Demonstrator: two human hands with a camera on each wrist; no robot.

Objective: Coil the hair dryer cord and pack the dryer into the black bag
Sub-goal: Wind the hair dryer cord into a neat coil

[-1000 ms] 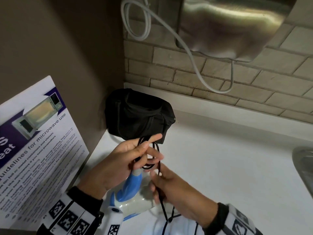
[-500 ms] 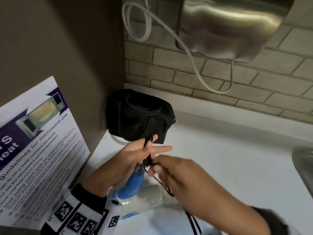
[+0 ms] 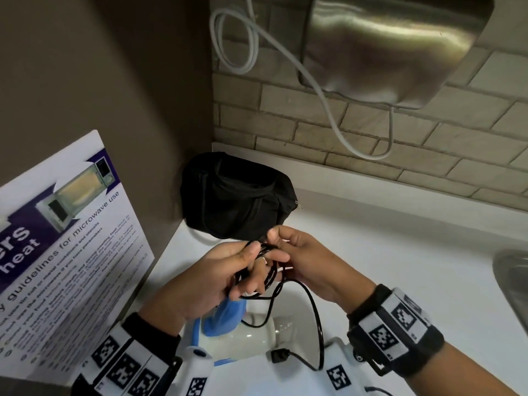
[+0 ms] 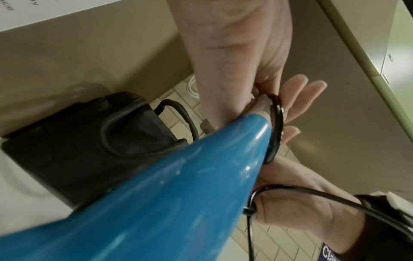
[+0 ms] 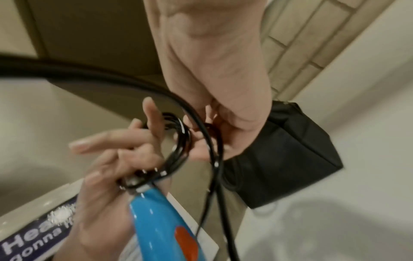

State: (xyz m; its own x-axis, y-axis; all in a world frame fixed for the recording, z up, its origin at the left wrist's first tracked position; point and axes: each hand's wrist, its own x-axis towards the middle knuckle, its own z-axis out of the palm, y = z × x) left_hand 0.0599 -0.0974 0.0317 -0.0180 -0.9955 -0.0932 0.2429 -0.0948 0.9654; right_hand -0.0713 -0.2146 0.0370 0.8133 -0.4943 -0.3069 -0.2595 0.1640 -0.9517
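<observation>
A white hair dryer (image 3: 245, 335) with a blue handle (image 3: 228, 312) hangs over the counter in my left hand (image 3: 254, 261), which grips the handle's end together with several loops of the black cord (image 3: 268, 277). My right hand (image 3: 275, 235) pinches the cord at the top of the coil, just in front of the black bag (image 3: 237, 198). A slack length of cord (image 3: 315, 324) droops to the plug (image 3: 278, 355). The left wrist view shows the blue handle (image 4: 178, 194), coil (image 4: 276, 127) and bag (image 4: 89, 141). The right wrist view shows the coil (image 5: 178, 141), handle (image 5: 161, 220) and bag (image 5: 286, 159).
The bag stands in the corner of the white counter (image 3: 400, 267) against a brick wall. A microwave poster (image 3: 65, 252) leans at the left. A steel wall unit (image 3: 385, 47) with a white cable (image 3: 314, 90) hangs above. A sink rim (image 3: 514, 281) shows at the right.
My right hand swept from below the left hand up to the top of the coil, bringing another length of cord round. The left hand kept its hold on handle and loops.
</observation>
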